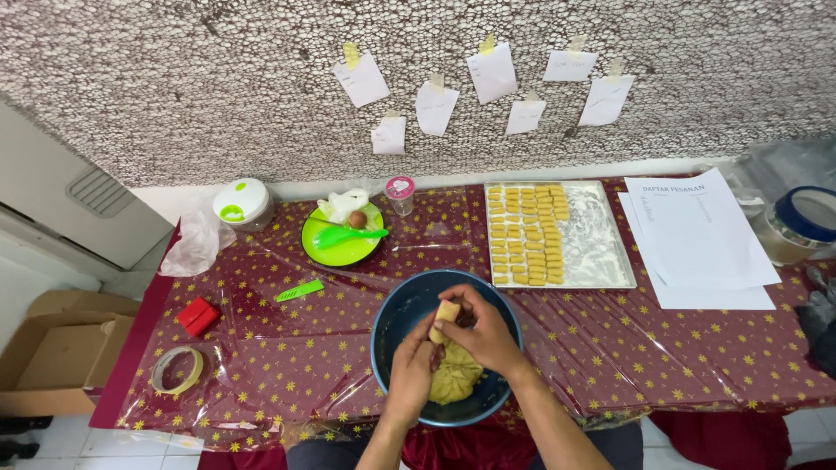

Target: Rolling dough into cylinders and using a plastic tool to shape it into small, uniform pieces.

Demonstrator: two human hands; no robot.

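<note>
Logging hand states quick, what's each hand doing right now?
Left hand: closed on the small yellow dough piece.
Right hand: pinching the same piece, above the blue round bowl.

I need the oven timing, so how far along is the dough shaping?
Done: rows of shaped pieces fill the left half of the floured tray. In hand: the left hand and right hand hold a small dough piece over the blue bowl. Left: a dough lump in the bowl, and the tray's bare half.
</note>
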